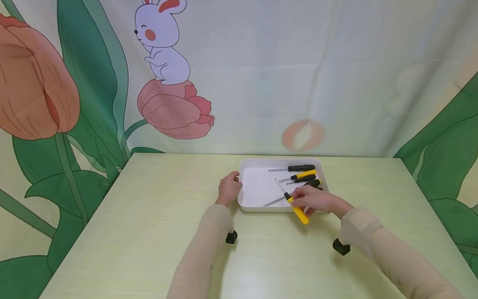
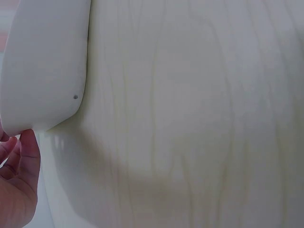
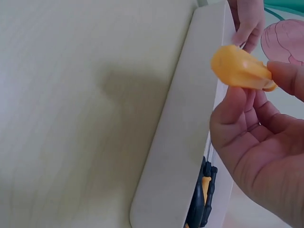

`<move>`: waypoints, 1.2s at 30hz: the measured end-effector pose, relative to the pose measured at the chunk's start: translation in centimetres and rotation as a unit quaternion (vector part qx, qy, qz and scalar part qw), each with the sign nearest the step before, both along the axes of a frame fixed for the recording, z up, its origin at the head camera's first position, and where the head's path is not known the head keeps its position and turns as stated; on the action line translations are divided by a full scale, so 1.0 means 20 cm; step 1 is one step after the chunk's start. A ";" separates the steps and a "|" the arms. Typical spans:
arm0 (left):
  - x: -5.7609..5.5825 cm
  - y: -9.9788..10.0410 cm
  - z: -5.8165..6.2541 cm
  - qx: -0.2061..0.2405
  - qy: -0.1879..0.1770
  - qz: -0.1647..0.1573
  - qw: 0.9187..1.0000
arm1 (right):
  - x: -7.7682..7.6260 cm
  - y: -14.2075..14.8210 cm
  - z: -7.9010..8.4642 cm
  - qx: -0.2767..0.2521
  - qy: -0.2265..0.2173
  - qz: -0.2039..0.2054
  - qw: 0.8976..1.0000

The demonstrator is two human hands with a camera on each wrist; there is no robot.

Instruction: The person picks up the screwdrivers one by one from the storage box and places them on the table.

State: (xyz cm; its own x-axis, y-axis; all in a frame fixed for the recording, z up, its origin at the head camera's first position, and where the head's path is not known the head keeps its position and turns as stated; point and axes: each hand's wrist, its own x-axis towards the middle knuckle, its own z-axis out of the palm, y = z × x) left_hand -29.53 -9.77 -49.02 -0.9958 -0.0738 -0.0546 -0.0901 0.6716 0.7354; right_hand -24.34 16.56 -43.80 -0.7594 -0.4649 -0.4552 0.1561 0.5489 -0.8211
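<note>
My right hand (image 1: 313, 198) pinches a yellow-handled screwdriver (image 1: 300, 214) over the front of a white tray (image 1: 255, 182). Its shaft slants up and left above the tray, while the handle end juts past the front wall. In the right wrist view, thumb and fingers grip the yellow handle (image 3: 241, 68). At the tray's left end, my left hand (image 1: 229, 189) holds the rim with bent fingers. The left wrist view shows those fingers against the tray's outer wall (image 2: 45, 66). Several screwdrivers lie in the tray's right part, among them a black one (image 1: 301, 168); the right hand partly covers some.
The tray stands near the back edge of a pale wood-grain table (image 1: 157, 216). Behind the table hangs a curtain (image 1: 254, 83) printed with a rabbit and tulips. Each wrist carries a small black camera, such as the left one (image 1: 231, 237).
</note>
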 end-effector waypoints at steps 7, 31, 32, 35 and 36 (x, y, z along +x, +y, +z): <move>0.00 0.00 0.00 0.001 -0.005 0.002 1.000 | 0.04 -0.03 -0.04 -0.044 -0.017 -0.011 0.999; 0.00 -0.01 -0.01 0.002 0.009 -0.003 1.000 | 0.25 -0.19 -0.14 -0.102 -0.086 -0.039 0.990; 0.00 -0.01 -0.01 0.002 0.009 -0.003 1.000 | 0.26 -0.20 -0.15 -0.105 -0.089 -0.043 0.990; 0.00 -0.01 -0.01 0.003 0.007 -0.003 1.000 | 0.28 -0.23 -0.15 -0.107 -0.095 -0.062 0.988; 0.00 -0.01 -0.01 0.003 0.006 -0.003 1.000 | 0.29 -0.24 -0.16 -0.107 -0.098 -0.069 0.987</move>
